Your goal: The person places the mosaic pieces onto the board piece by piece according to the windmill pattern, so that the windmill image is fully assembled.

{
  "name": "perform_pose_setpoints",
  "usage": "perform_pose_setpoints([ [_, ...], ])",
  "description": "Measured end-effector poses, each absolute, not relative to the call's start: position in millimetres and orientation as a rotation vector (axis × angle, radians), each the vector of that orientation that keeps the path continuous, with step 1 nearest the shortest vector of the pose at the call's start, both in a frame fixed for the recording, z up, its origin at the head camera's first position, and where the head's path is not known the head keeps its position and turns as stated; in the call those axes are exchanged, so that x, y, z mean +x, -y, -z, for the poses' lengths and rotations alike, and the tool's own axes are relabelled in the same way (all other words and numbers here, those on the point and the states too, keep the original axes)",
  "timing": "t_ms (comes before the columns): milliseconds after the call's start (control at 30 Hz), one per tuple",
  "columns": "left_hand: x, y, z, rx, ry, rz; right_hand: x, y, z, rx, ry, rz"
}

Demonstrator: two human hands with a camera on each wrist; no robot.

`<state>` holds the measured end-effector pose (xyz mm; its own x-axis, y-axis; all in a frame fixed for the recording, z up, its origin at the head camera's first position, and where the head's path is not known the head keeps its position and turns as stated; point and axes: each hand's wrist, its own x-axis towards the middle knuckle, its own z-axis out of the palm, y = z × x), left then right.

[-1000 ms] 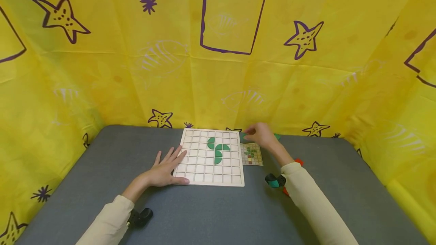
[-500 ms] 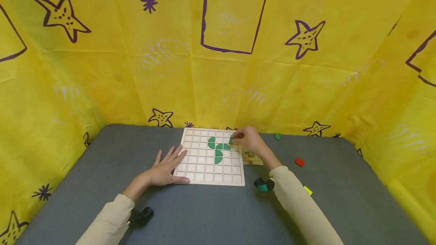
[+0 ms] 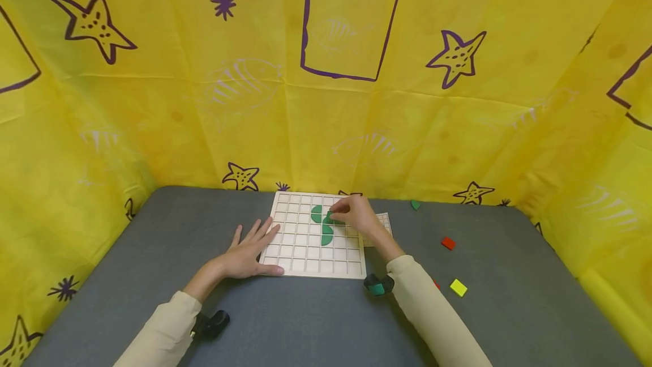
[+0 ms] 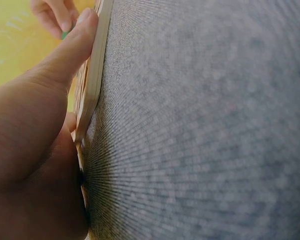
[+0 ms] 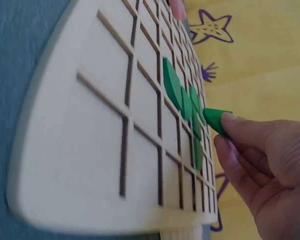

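A pale wooden grid board (image 3: 300, 266) lies on the dark table. My left hand (image 3: 241, 258) rests on its left side with fingers spread, the thumb (image 4: 72, 52) along the near edge. Over the upper middle of the board, my right hand (image 3: 358, 215) pinches a green quarter-circle tile (image 5: 216, 119) between thumb and fingers, held just off the surface. Several green tiles (image 5: 172, 84) sit in the squares, among them one (image 3: 327, 235) low in the group. My right hand hides part of this group in the head view.
A small gridded card (image 3: 386, 224) lies at the board's right side, partly covered by my right wrist. Farther right are a green tile (image 3: 415, 204), a red tile (image 3: 448, 243) and a yellow tile (image 3: 458, 287). A yellow patterned cloth (image 3: 326, 129) hangs behind the table.
My right hand has moved left from beyond the card to over the board, bringing a green tile. Its arm has uncovered the yellow tile. My left hand stays in place.
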<state>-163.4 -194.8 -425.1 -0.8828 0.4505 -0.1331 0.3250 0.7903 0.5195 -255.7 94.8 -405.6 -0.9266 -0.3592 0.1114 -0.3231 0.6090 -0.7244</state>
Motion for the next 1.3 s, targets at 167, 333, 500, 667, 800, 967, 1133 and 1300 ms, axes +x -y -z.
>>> perform_pose_setpoints([
  [167,-164,195,426,0.605,-2.733,-0.717,-253,-84,410,-0.628,-2.751,1.248],
  [333,-163,196,426,0.610,-2.733,-0.731,-250,-75,413,-0.679,-2.739,1.238],
  [500,-163,197,428,0.644,-2.732,-0.752,-248,-67,412,-0.649,-2.706,1.179],
  [667,-163,197,428,0.642,-2.733,-0.755,-247,-62,407,-0.636,-2.700,1.115],
  [800,-164,196,427,0.616,-2.733,-0.732,-246,-59,406,-0.637,-2.703,1.077],
  [967,-164,196,427,0.608,-2.741,-0.719,-244,-57,406,-0.664,-2.704,1.060],
  [1133,-165,197,428,0.613,-2.750,-0.710,-243,-54,405,-0.636,-2.695,1.073],
  [1300,-164,196,428,0.604,-2.750,-0.708,-243,-55,404,-0.673,-2.692,1.067],
])
